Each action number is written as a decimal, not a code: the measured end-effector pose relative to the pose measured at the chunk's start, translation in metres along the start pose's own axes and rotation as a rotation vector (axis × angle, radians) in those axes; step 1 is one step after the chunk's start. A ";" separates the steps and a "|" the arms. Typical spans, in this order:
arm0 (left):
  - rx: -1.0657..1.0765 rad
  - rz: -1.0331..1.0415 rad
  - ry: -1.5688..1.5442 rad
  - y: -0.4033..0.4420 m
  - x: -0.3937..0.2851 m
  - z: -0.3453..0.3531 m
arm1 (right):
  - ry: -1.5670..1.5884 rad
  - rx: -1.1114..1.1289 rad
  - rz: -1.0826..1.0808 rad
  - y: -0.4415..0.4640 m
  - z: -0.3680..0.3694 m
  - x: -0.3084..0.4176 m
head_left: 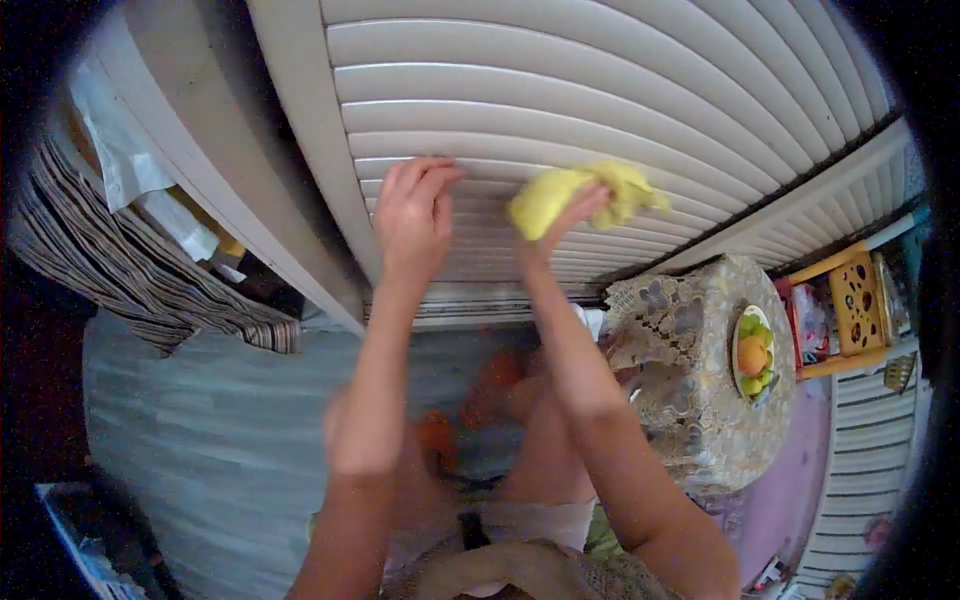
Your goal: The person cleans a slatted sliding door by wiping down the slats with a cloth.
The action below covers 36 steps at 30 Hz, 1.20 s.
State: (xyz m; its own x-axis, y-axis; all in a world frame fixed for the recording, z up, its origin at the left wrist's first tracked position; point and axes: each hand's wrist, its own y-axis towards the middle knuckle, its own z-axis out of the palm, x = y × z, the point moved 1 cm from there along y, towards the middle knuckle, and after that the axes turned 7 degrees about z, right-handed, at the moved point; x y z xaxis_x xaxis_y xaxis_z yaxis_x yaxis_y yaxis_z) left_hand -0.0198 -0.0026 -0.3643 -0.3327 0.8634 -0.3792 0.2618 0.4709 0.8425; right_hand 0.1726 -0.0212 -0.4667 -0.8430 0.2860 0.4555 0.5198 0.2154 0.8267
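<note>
A white louvered door [480,85] fills the upper middle of the view. My right hand [578,212] has a yellow cloth [550,198] bunched in it, pressed against the lower slats; the hand is slightly blurred. To its left, my left hand [415,215] is at the slats near the door's left frame [310,120]. Its fingers are bent, with the fingertips on or near a slat, and nothing shows in them.
At the right stands a round table [690,440] under a patterned lace cloth, with a plate of fruit [754,352] on it. Beyond is an orange-framed shelf [855,300]. A striped cloth [130,260] hangs at the left above the grey floor [220,420].
</note>
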 end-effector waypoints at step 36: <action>0.102 0.119 0.023 -0.003 -0.003 0.001 | 0.350 0.154 0.242 0.006 0.005 -0.016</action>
State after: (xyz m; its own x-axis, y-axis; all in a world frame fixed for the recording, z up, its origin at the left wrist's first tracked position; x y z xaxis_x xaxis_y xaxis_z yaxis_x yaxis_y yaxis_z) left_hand -0.0191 -0.0063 -0.3660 -0.3139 0.9105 -0.2690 0.3912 0.3822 0.8372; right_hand 0.1902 -0.0201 -0.4709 -0.6770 0.0176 0.7357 0.6997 0.3255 0.6360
